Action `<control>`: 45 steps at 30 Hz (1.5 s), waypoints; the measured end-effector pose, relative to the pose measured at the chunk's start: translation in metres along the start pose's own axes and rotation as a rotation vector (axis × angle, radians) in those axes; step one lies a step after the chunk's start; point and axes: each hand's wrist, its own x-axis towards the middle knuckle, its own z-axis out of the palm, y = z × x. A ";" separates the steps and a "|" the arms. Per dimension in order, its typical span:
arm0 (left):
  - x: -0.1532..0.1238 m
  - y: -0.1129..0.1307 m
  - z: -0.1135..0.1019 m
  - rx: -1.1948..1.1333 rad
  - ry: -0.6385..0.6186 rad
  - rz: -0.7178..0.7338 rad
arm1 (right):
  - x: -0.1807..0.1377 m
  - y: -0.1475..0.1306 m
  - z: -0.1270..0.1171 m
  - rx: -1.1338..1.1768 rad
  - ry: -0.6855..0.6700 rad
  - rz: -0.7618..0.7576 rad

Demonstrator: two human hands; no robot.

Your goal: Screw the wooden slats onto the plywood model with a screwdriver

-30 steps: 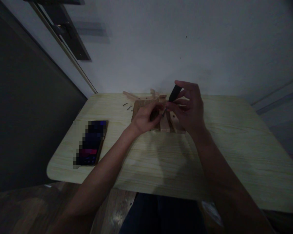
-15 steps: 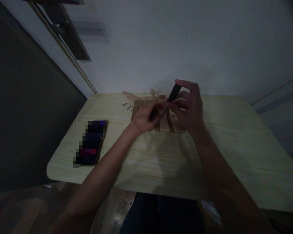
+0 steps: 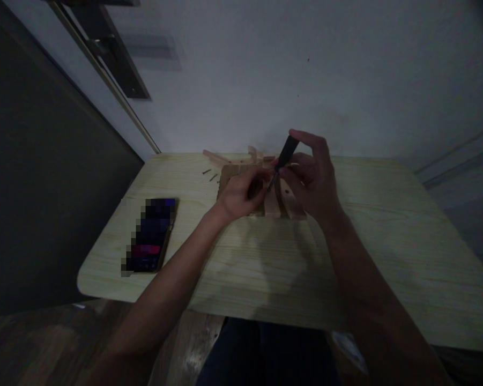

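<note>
A small assembly of wooden slats [image 3: 274, 203] lies at the far middle of the pale wooden table [image 3: 370, 257]. My left hand [image 3: 241, 193] rests on its left part with fingers curled, pinching at the spot where the tool's tip meets the wood. A black-handled screwdriver [image 3: 283, 155] is gripped by the fingertips of my right hand [image 3: 311, 174], tilted with its tip down onto a slat. Whatever sits under the tip is too small and dark to make out.
A phone [image 3: 150, 235] lies on the table's left side. A few dark screws [image 3: 209, 173] and loose wooden strips [image 3: 219, 157] lie behind the assembly near the white wall. The table's near edge and my dark trousers are below.
My right hand has lifted slightly and stood the screwdriver more upright, with more of its handle showing. My left hand has stayed in place on the wood.
</note>
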 end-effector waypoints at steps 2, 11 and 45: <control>0.000 0.000 0.000 0.008 0.006 0.007 | 0.000 0.004 0.001 -0.008 0.012 -0.002; 0.000 0.000 0.000 0.006 -0.012 -0.010 | 0.002 0.006 0.002 -0.065 0.073 -0.030; 0.001 0.003 -0.001 0.046 -0.017 -0.052 | 0.003 -0.005 0.001 0.015 0.037 0.024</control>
